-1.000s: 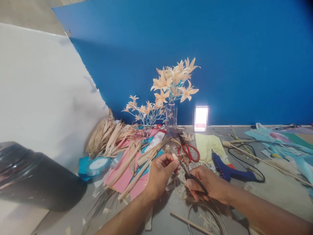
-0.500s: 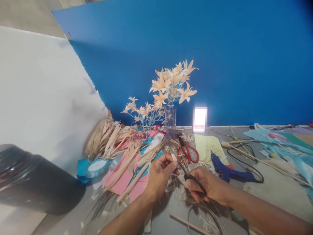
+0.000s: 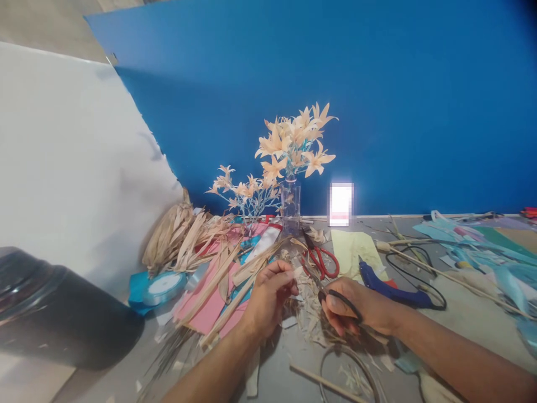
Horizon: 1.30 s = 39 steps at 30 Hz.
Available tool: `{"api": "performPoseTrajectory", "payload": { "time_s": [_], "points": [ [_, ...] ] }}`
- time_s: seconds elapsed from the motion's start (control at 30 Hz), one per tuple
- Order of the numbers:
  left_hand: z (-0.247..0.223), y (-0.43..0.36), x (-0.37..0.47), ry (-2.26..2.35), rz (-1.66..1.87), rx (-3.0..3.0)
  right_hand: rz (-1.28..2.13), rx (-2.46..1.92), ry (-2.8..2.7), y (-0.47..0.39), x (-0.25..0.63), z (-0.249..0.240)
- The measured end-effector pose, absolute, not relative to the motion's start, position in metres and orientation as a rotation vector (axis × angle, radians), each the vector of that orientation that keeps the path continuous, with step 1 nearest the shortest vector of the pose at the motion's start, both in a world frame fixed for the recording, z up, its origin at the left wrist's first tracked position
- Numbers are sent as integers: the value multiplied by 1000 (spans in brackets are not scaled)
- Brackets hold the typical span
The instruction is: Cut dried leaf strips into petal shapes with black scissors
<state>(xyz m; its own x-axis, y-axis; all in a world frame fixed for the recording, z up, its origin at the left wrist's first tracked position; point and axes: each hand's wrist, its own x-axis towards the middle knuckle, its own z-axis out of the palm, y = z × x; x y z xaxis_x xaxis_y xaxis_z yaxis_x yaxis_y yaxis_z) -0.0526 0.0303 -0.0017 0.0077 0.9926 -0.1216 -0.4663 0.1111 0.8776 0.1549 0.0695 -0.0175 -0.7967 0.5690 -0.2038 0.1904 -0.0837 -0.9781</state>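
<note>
A grey table [image 3: 289, 348] is backed by a tall blue panel [image 3: 398, 106] and bordered at the left by a white wall [image 3: 62, 140]; its top is strewn with pale scraps [image 3: 312, 324], pink sheets [image 3: 197, 310], a yellow sheet [image 3: 354, 246] and a blue glue gun [image 3: 384, 288], and a clear vase [image 3: 291, 204] is stood near the panel. Above the scraps, a small pale piece [image 3: 297, 272] is pinched between thumb and fingers of the left hand [image 3: 271, 291], while black-handled scissors [image 3: 322, 294] are clasped in the curled fingers of the right hand [image 3: 354, 296], blades pointed toward the piece.
</note>
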Motion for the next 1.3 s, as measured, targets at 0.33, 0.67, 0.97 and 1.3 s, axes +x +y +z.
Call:
{"api": "performPoseTrajectory", "payload": {
  "time_s": [0.33,0.67,0.97,1.3],
  "points": [
    [4,35,-65,759,1187,689,2110,-728,-2027,74,162,2],
    [-1,36,-66,733,1149,752,2112,-745,-2099,73,160,0],
    [1,35,-67,748,1143,745,2118,-809,-2092,72,160,1],
    [7,34,-65,786,1187,700,2110,-805,-2006,73,161,-4]
  ]
}}
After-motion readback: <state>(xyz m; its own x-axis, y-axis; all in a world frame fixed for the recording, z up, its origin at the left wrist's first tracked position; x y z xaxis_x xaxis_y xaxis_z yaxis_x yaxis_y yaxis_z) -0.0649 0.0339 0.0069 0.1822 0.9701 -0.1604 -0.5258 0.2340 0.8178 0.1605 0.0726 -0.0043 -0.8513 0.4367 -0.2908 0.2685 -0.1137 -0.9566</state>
